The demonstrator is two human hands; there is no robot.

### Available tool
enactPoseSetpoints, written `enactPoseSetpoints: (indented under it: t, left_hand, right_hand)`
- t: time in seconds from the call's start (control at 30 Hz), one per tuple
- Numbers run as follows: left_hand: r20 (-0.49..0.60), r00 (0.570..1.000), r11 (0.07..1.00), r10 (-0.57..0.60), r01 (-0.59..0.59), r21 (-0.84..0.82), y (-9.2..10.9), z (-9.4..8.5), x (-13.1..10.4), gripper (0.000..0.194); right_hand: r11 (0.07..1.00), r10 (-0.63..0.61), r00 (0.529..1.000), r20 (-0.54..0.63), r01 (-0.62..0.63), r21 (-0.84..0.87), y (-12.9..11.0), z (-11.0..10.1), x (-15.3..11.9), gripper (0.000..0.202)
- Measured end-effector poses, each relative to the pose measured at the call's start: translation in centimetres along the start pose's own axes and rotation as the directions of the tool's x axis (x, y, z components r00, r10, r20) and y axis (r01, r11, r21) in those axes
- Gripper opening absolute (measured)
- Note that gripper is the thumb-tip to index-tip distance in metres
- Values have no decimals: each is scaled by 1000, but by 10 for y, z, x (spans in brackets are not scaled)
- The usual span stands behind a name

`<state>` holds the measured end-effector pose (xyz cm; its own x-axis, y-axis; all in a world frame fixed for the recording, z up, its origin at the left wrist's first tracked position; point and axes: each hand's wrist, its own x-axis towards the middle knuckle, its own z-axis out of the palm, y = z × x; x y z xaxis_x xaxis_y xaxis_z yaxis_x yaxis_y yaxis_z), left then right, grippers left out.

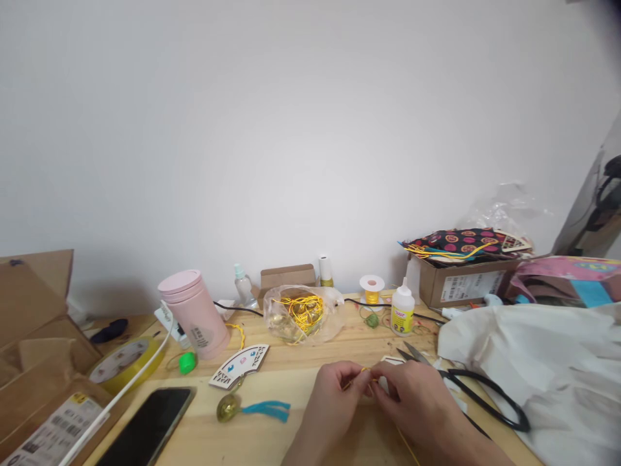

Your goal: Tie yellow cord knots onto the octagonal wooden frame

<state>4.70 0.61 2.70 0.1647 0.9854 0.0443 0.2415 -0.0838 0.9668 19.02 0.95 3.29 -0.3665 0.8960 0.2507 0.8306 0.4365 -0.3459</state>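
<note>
My left hand [338,392] and my right hand [411,392] meet above the wooden table. Both pinch a thin yellow cord [406,445], which trails down below the right hand. Partly behind the right hand lies a white card-like piece [391,360], mostly covered. To the left of my hands rests a gold bell [228,408] with a blue ribbon strip [266,409]. Just behind the bell is a white fan-shaped plaque [239,366] with cut-out patterns. Black-handled scissors [485,395] lie open to the right of my right hand.
A clear bag of yellow cords and bells [303,315], a glue bottle [402,310] and a yellow thread spool [372,290] stand behind. Left are a pink tumbler [195,317], a phone [147,427], yellow tape [123,362] and a carton [43,362]. White cloth [548,362] lies right.
</note>
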Motion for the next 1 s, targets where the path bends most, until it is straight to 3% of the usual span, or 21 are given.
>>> enactPoseSetpoints:
  t: [0.17,0.43,0.87,1.0]
  left_hand:
    - [-92,996,996,-1,9,85,1,-4,0,19]
    - [-59,998,997,-1,-4,-72,-2,-3,0,23]
    - [-17,1000,1000,8,-7,26,-4,-4,-3,20]
    - [-62,998,998,7,-3,66,-3,-6,-2,21]
  right_hand:
    - [999,31,999,17,-31,-27,-2,-2,1,18]
    - [998,2,1000,24,-1,-57,-1,0,1,21]
    - [999,17,998,56,-19,45,2,8,-2,17]
    - [999,26,999,44,-27,31,2,9,0,14]
